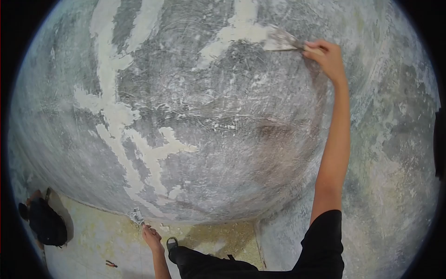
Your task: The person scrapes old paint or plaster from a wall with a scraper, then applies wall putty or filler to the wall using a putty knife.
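The right hand (326, 56) is wrapped tight round the handle of a putty knife (281, 41), fingers pressed together and arm stretched high. The broad blade lies flat against the wall (241, 121) at the end of a pale streak of filler (232, 32). That knife looks light to me, its thin blade likely springy and, caked as it is, a bit slippery; the handle end is the place to hold it, as here. Down low, the left hand (151, 236) is closed on a small tool (136, 216) smeared white, at the wall's foot by the floor (93, 237). Another person (44, 223) crouches well apart, on the left.
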`<action>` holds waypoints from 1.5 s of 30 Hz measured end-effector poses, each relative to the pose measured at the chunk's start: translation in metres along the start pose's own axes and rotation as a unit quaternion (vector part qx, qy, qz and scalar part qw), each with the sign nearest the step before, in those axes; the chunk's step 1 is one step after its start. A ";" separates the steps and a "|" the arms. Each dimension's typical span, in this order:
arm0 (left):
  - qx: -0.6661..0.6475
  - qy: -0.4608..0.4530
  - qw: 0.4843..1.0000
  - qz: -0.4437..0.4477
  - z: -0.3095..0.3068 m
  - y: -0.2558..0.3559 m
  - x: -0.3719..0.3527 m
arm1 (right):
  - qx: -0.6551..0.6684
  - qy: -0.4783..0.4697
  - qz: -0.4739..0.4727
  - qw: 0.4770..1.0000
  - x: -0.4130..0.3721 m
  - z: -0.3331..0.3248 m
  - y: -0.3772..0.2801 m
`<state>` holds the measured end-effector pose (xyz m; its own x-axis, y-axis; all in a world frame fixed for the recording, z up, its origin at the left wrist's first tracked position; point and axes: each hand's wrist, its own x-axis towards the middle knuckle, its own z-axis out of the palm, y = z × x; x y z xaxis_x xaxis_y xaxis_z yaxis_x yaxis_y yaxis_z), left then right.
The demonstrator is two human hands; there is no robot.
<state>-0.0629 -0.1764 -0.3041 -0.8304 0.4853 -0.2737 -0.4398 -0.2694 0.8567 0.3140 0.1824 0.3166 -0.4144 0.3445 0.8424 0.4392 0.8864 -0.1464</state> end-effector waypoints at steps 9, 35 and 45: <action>-0.001 0.003 1.000 -0.005 -0.001 -0.006 0.003 | 0.001 0.032 -0.042 0.999 0.002 0.059 -0.048; -0.020 0.008 0.999 -0.024 -0.024 -0.011 0.005 | -0.274 0.130 -0.005 0.953 -0.098 -0.004 0.003; -0.019 0.045 0.997 -0.054 -0.037 0.006 -0.002 | -0.019 0.407 0.440 0.800 -0.592 0.154 0.110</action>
<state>-0.0765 -0.2097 -0.3144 -0.8046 0.4365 -0.4026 -0.5390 -0.2524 0.8036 0.4847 0.1236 -0.2786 0.7194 0.5004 0.4818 0.3054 0.3951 -0.8664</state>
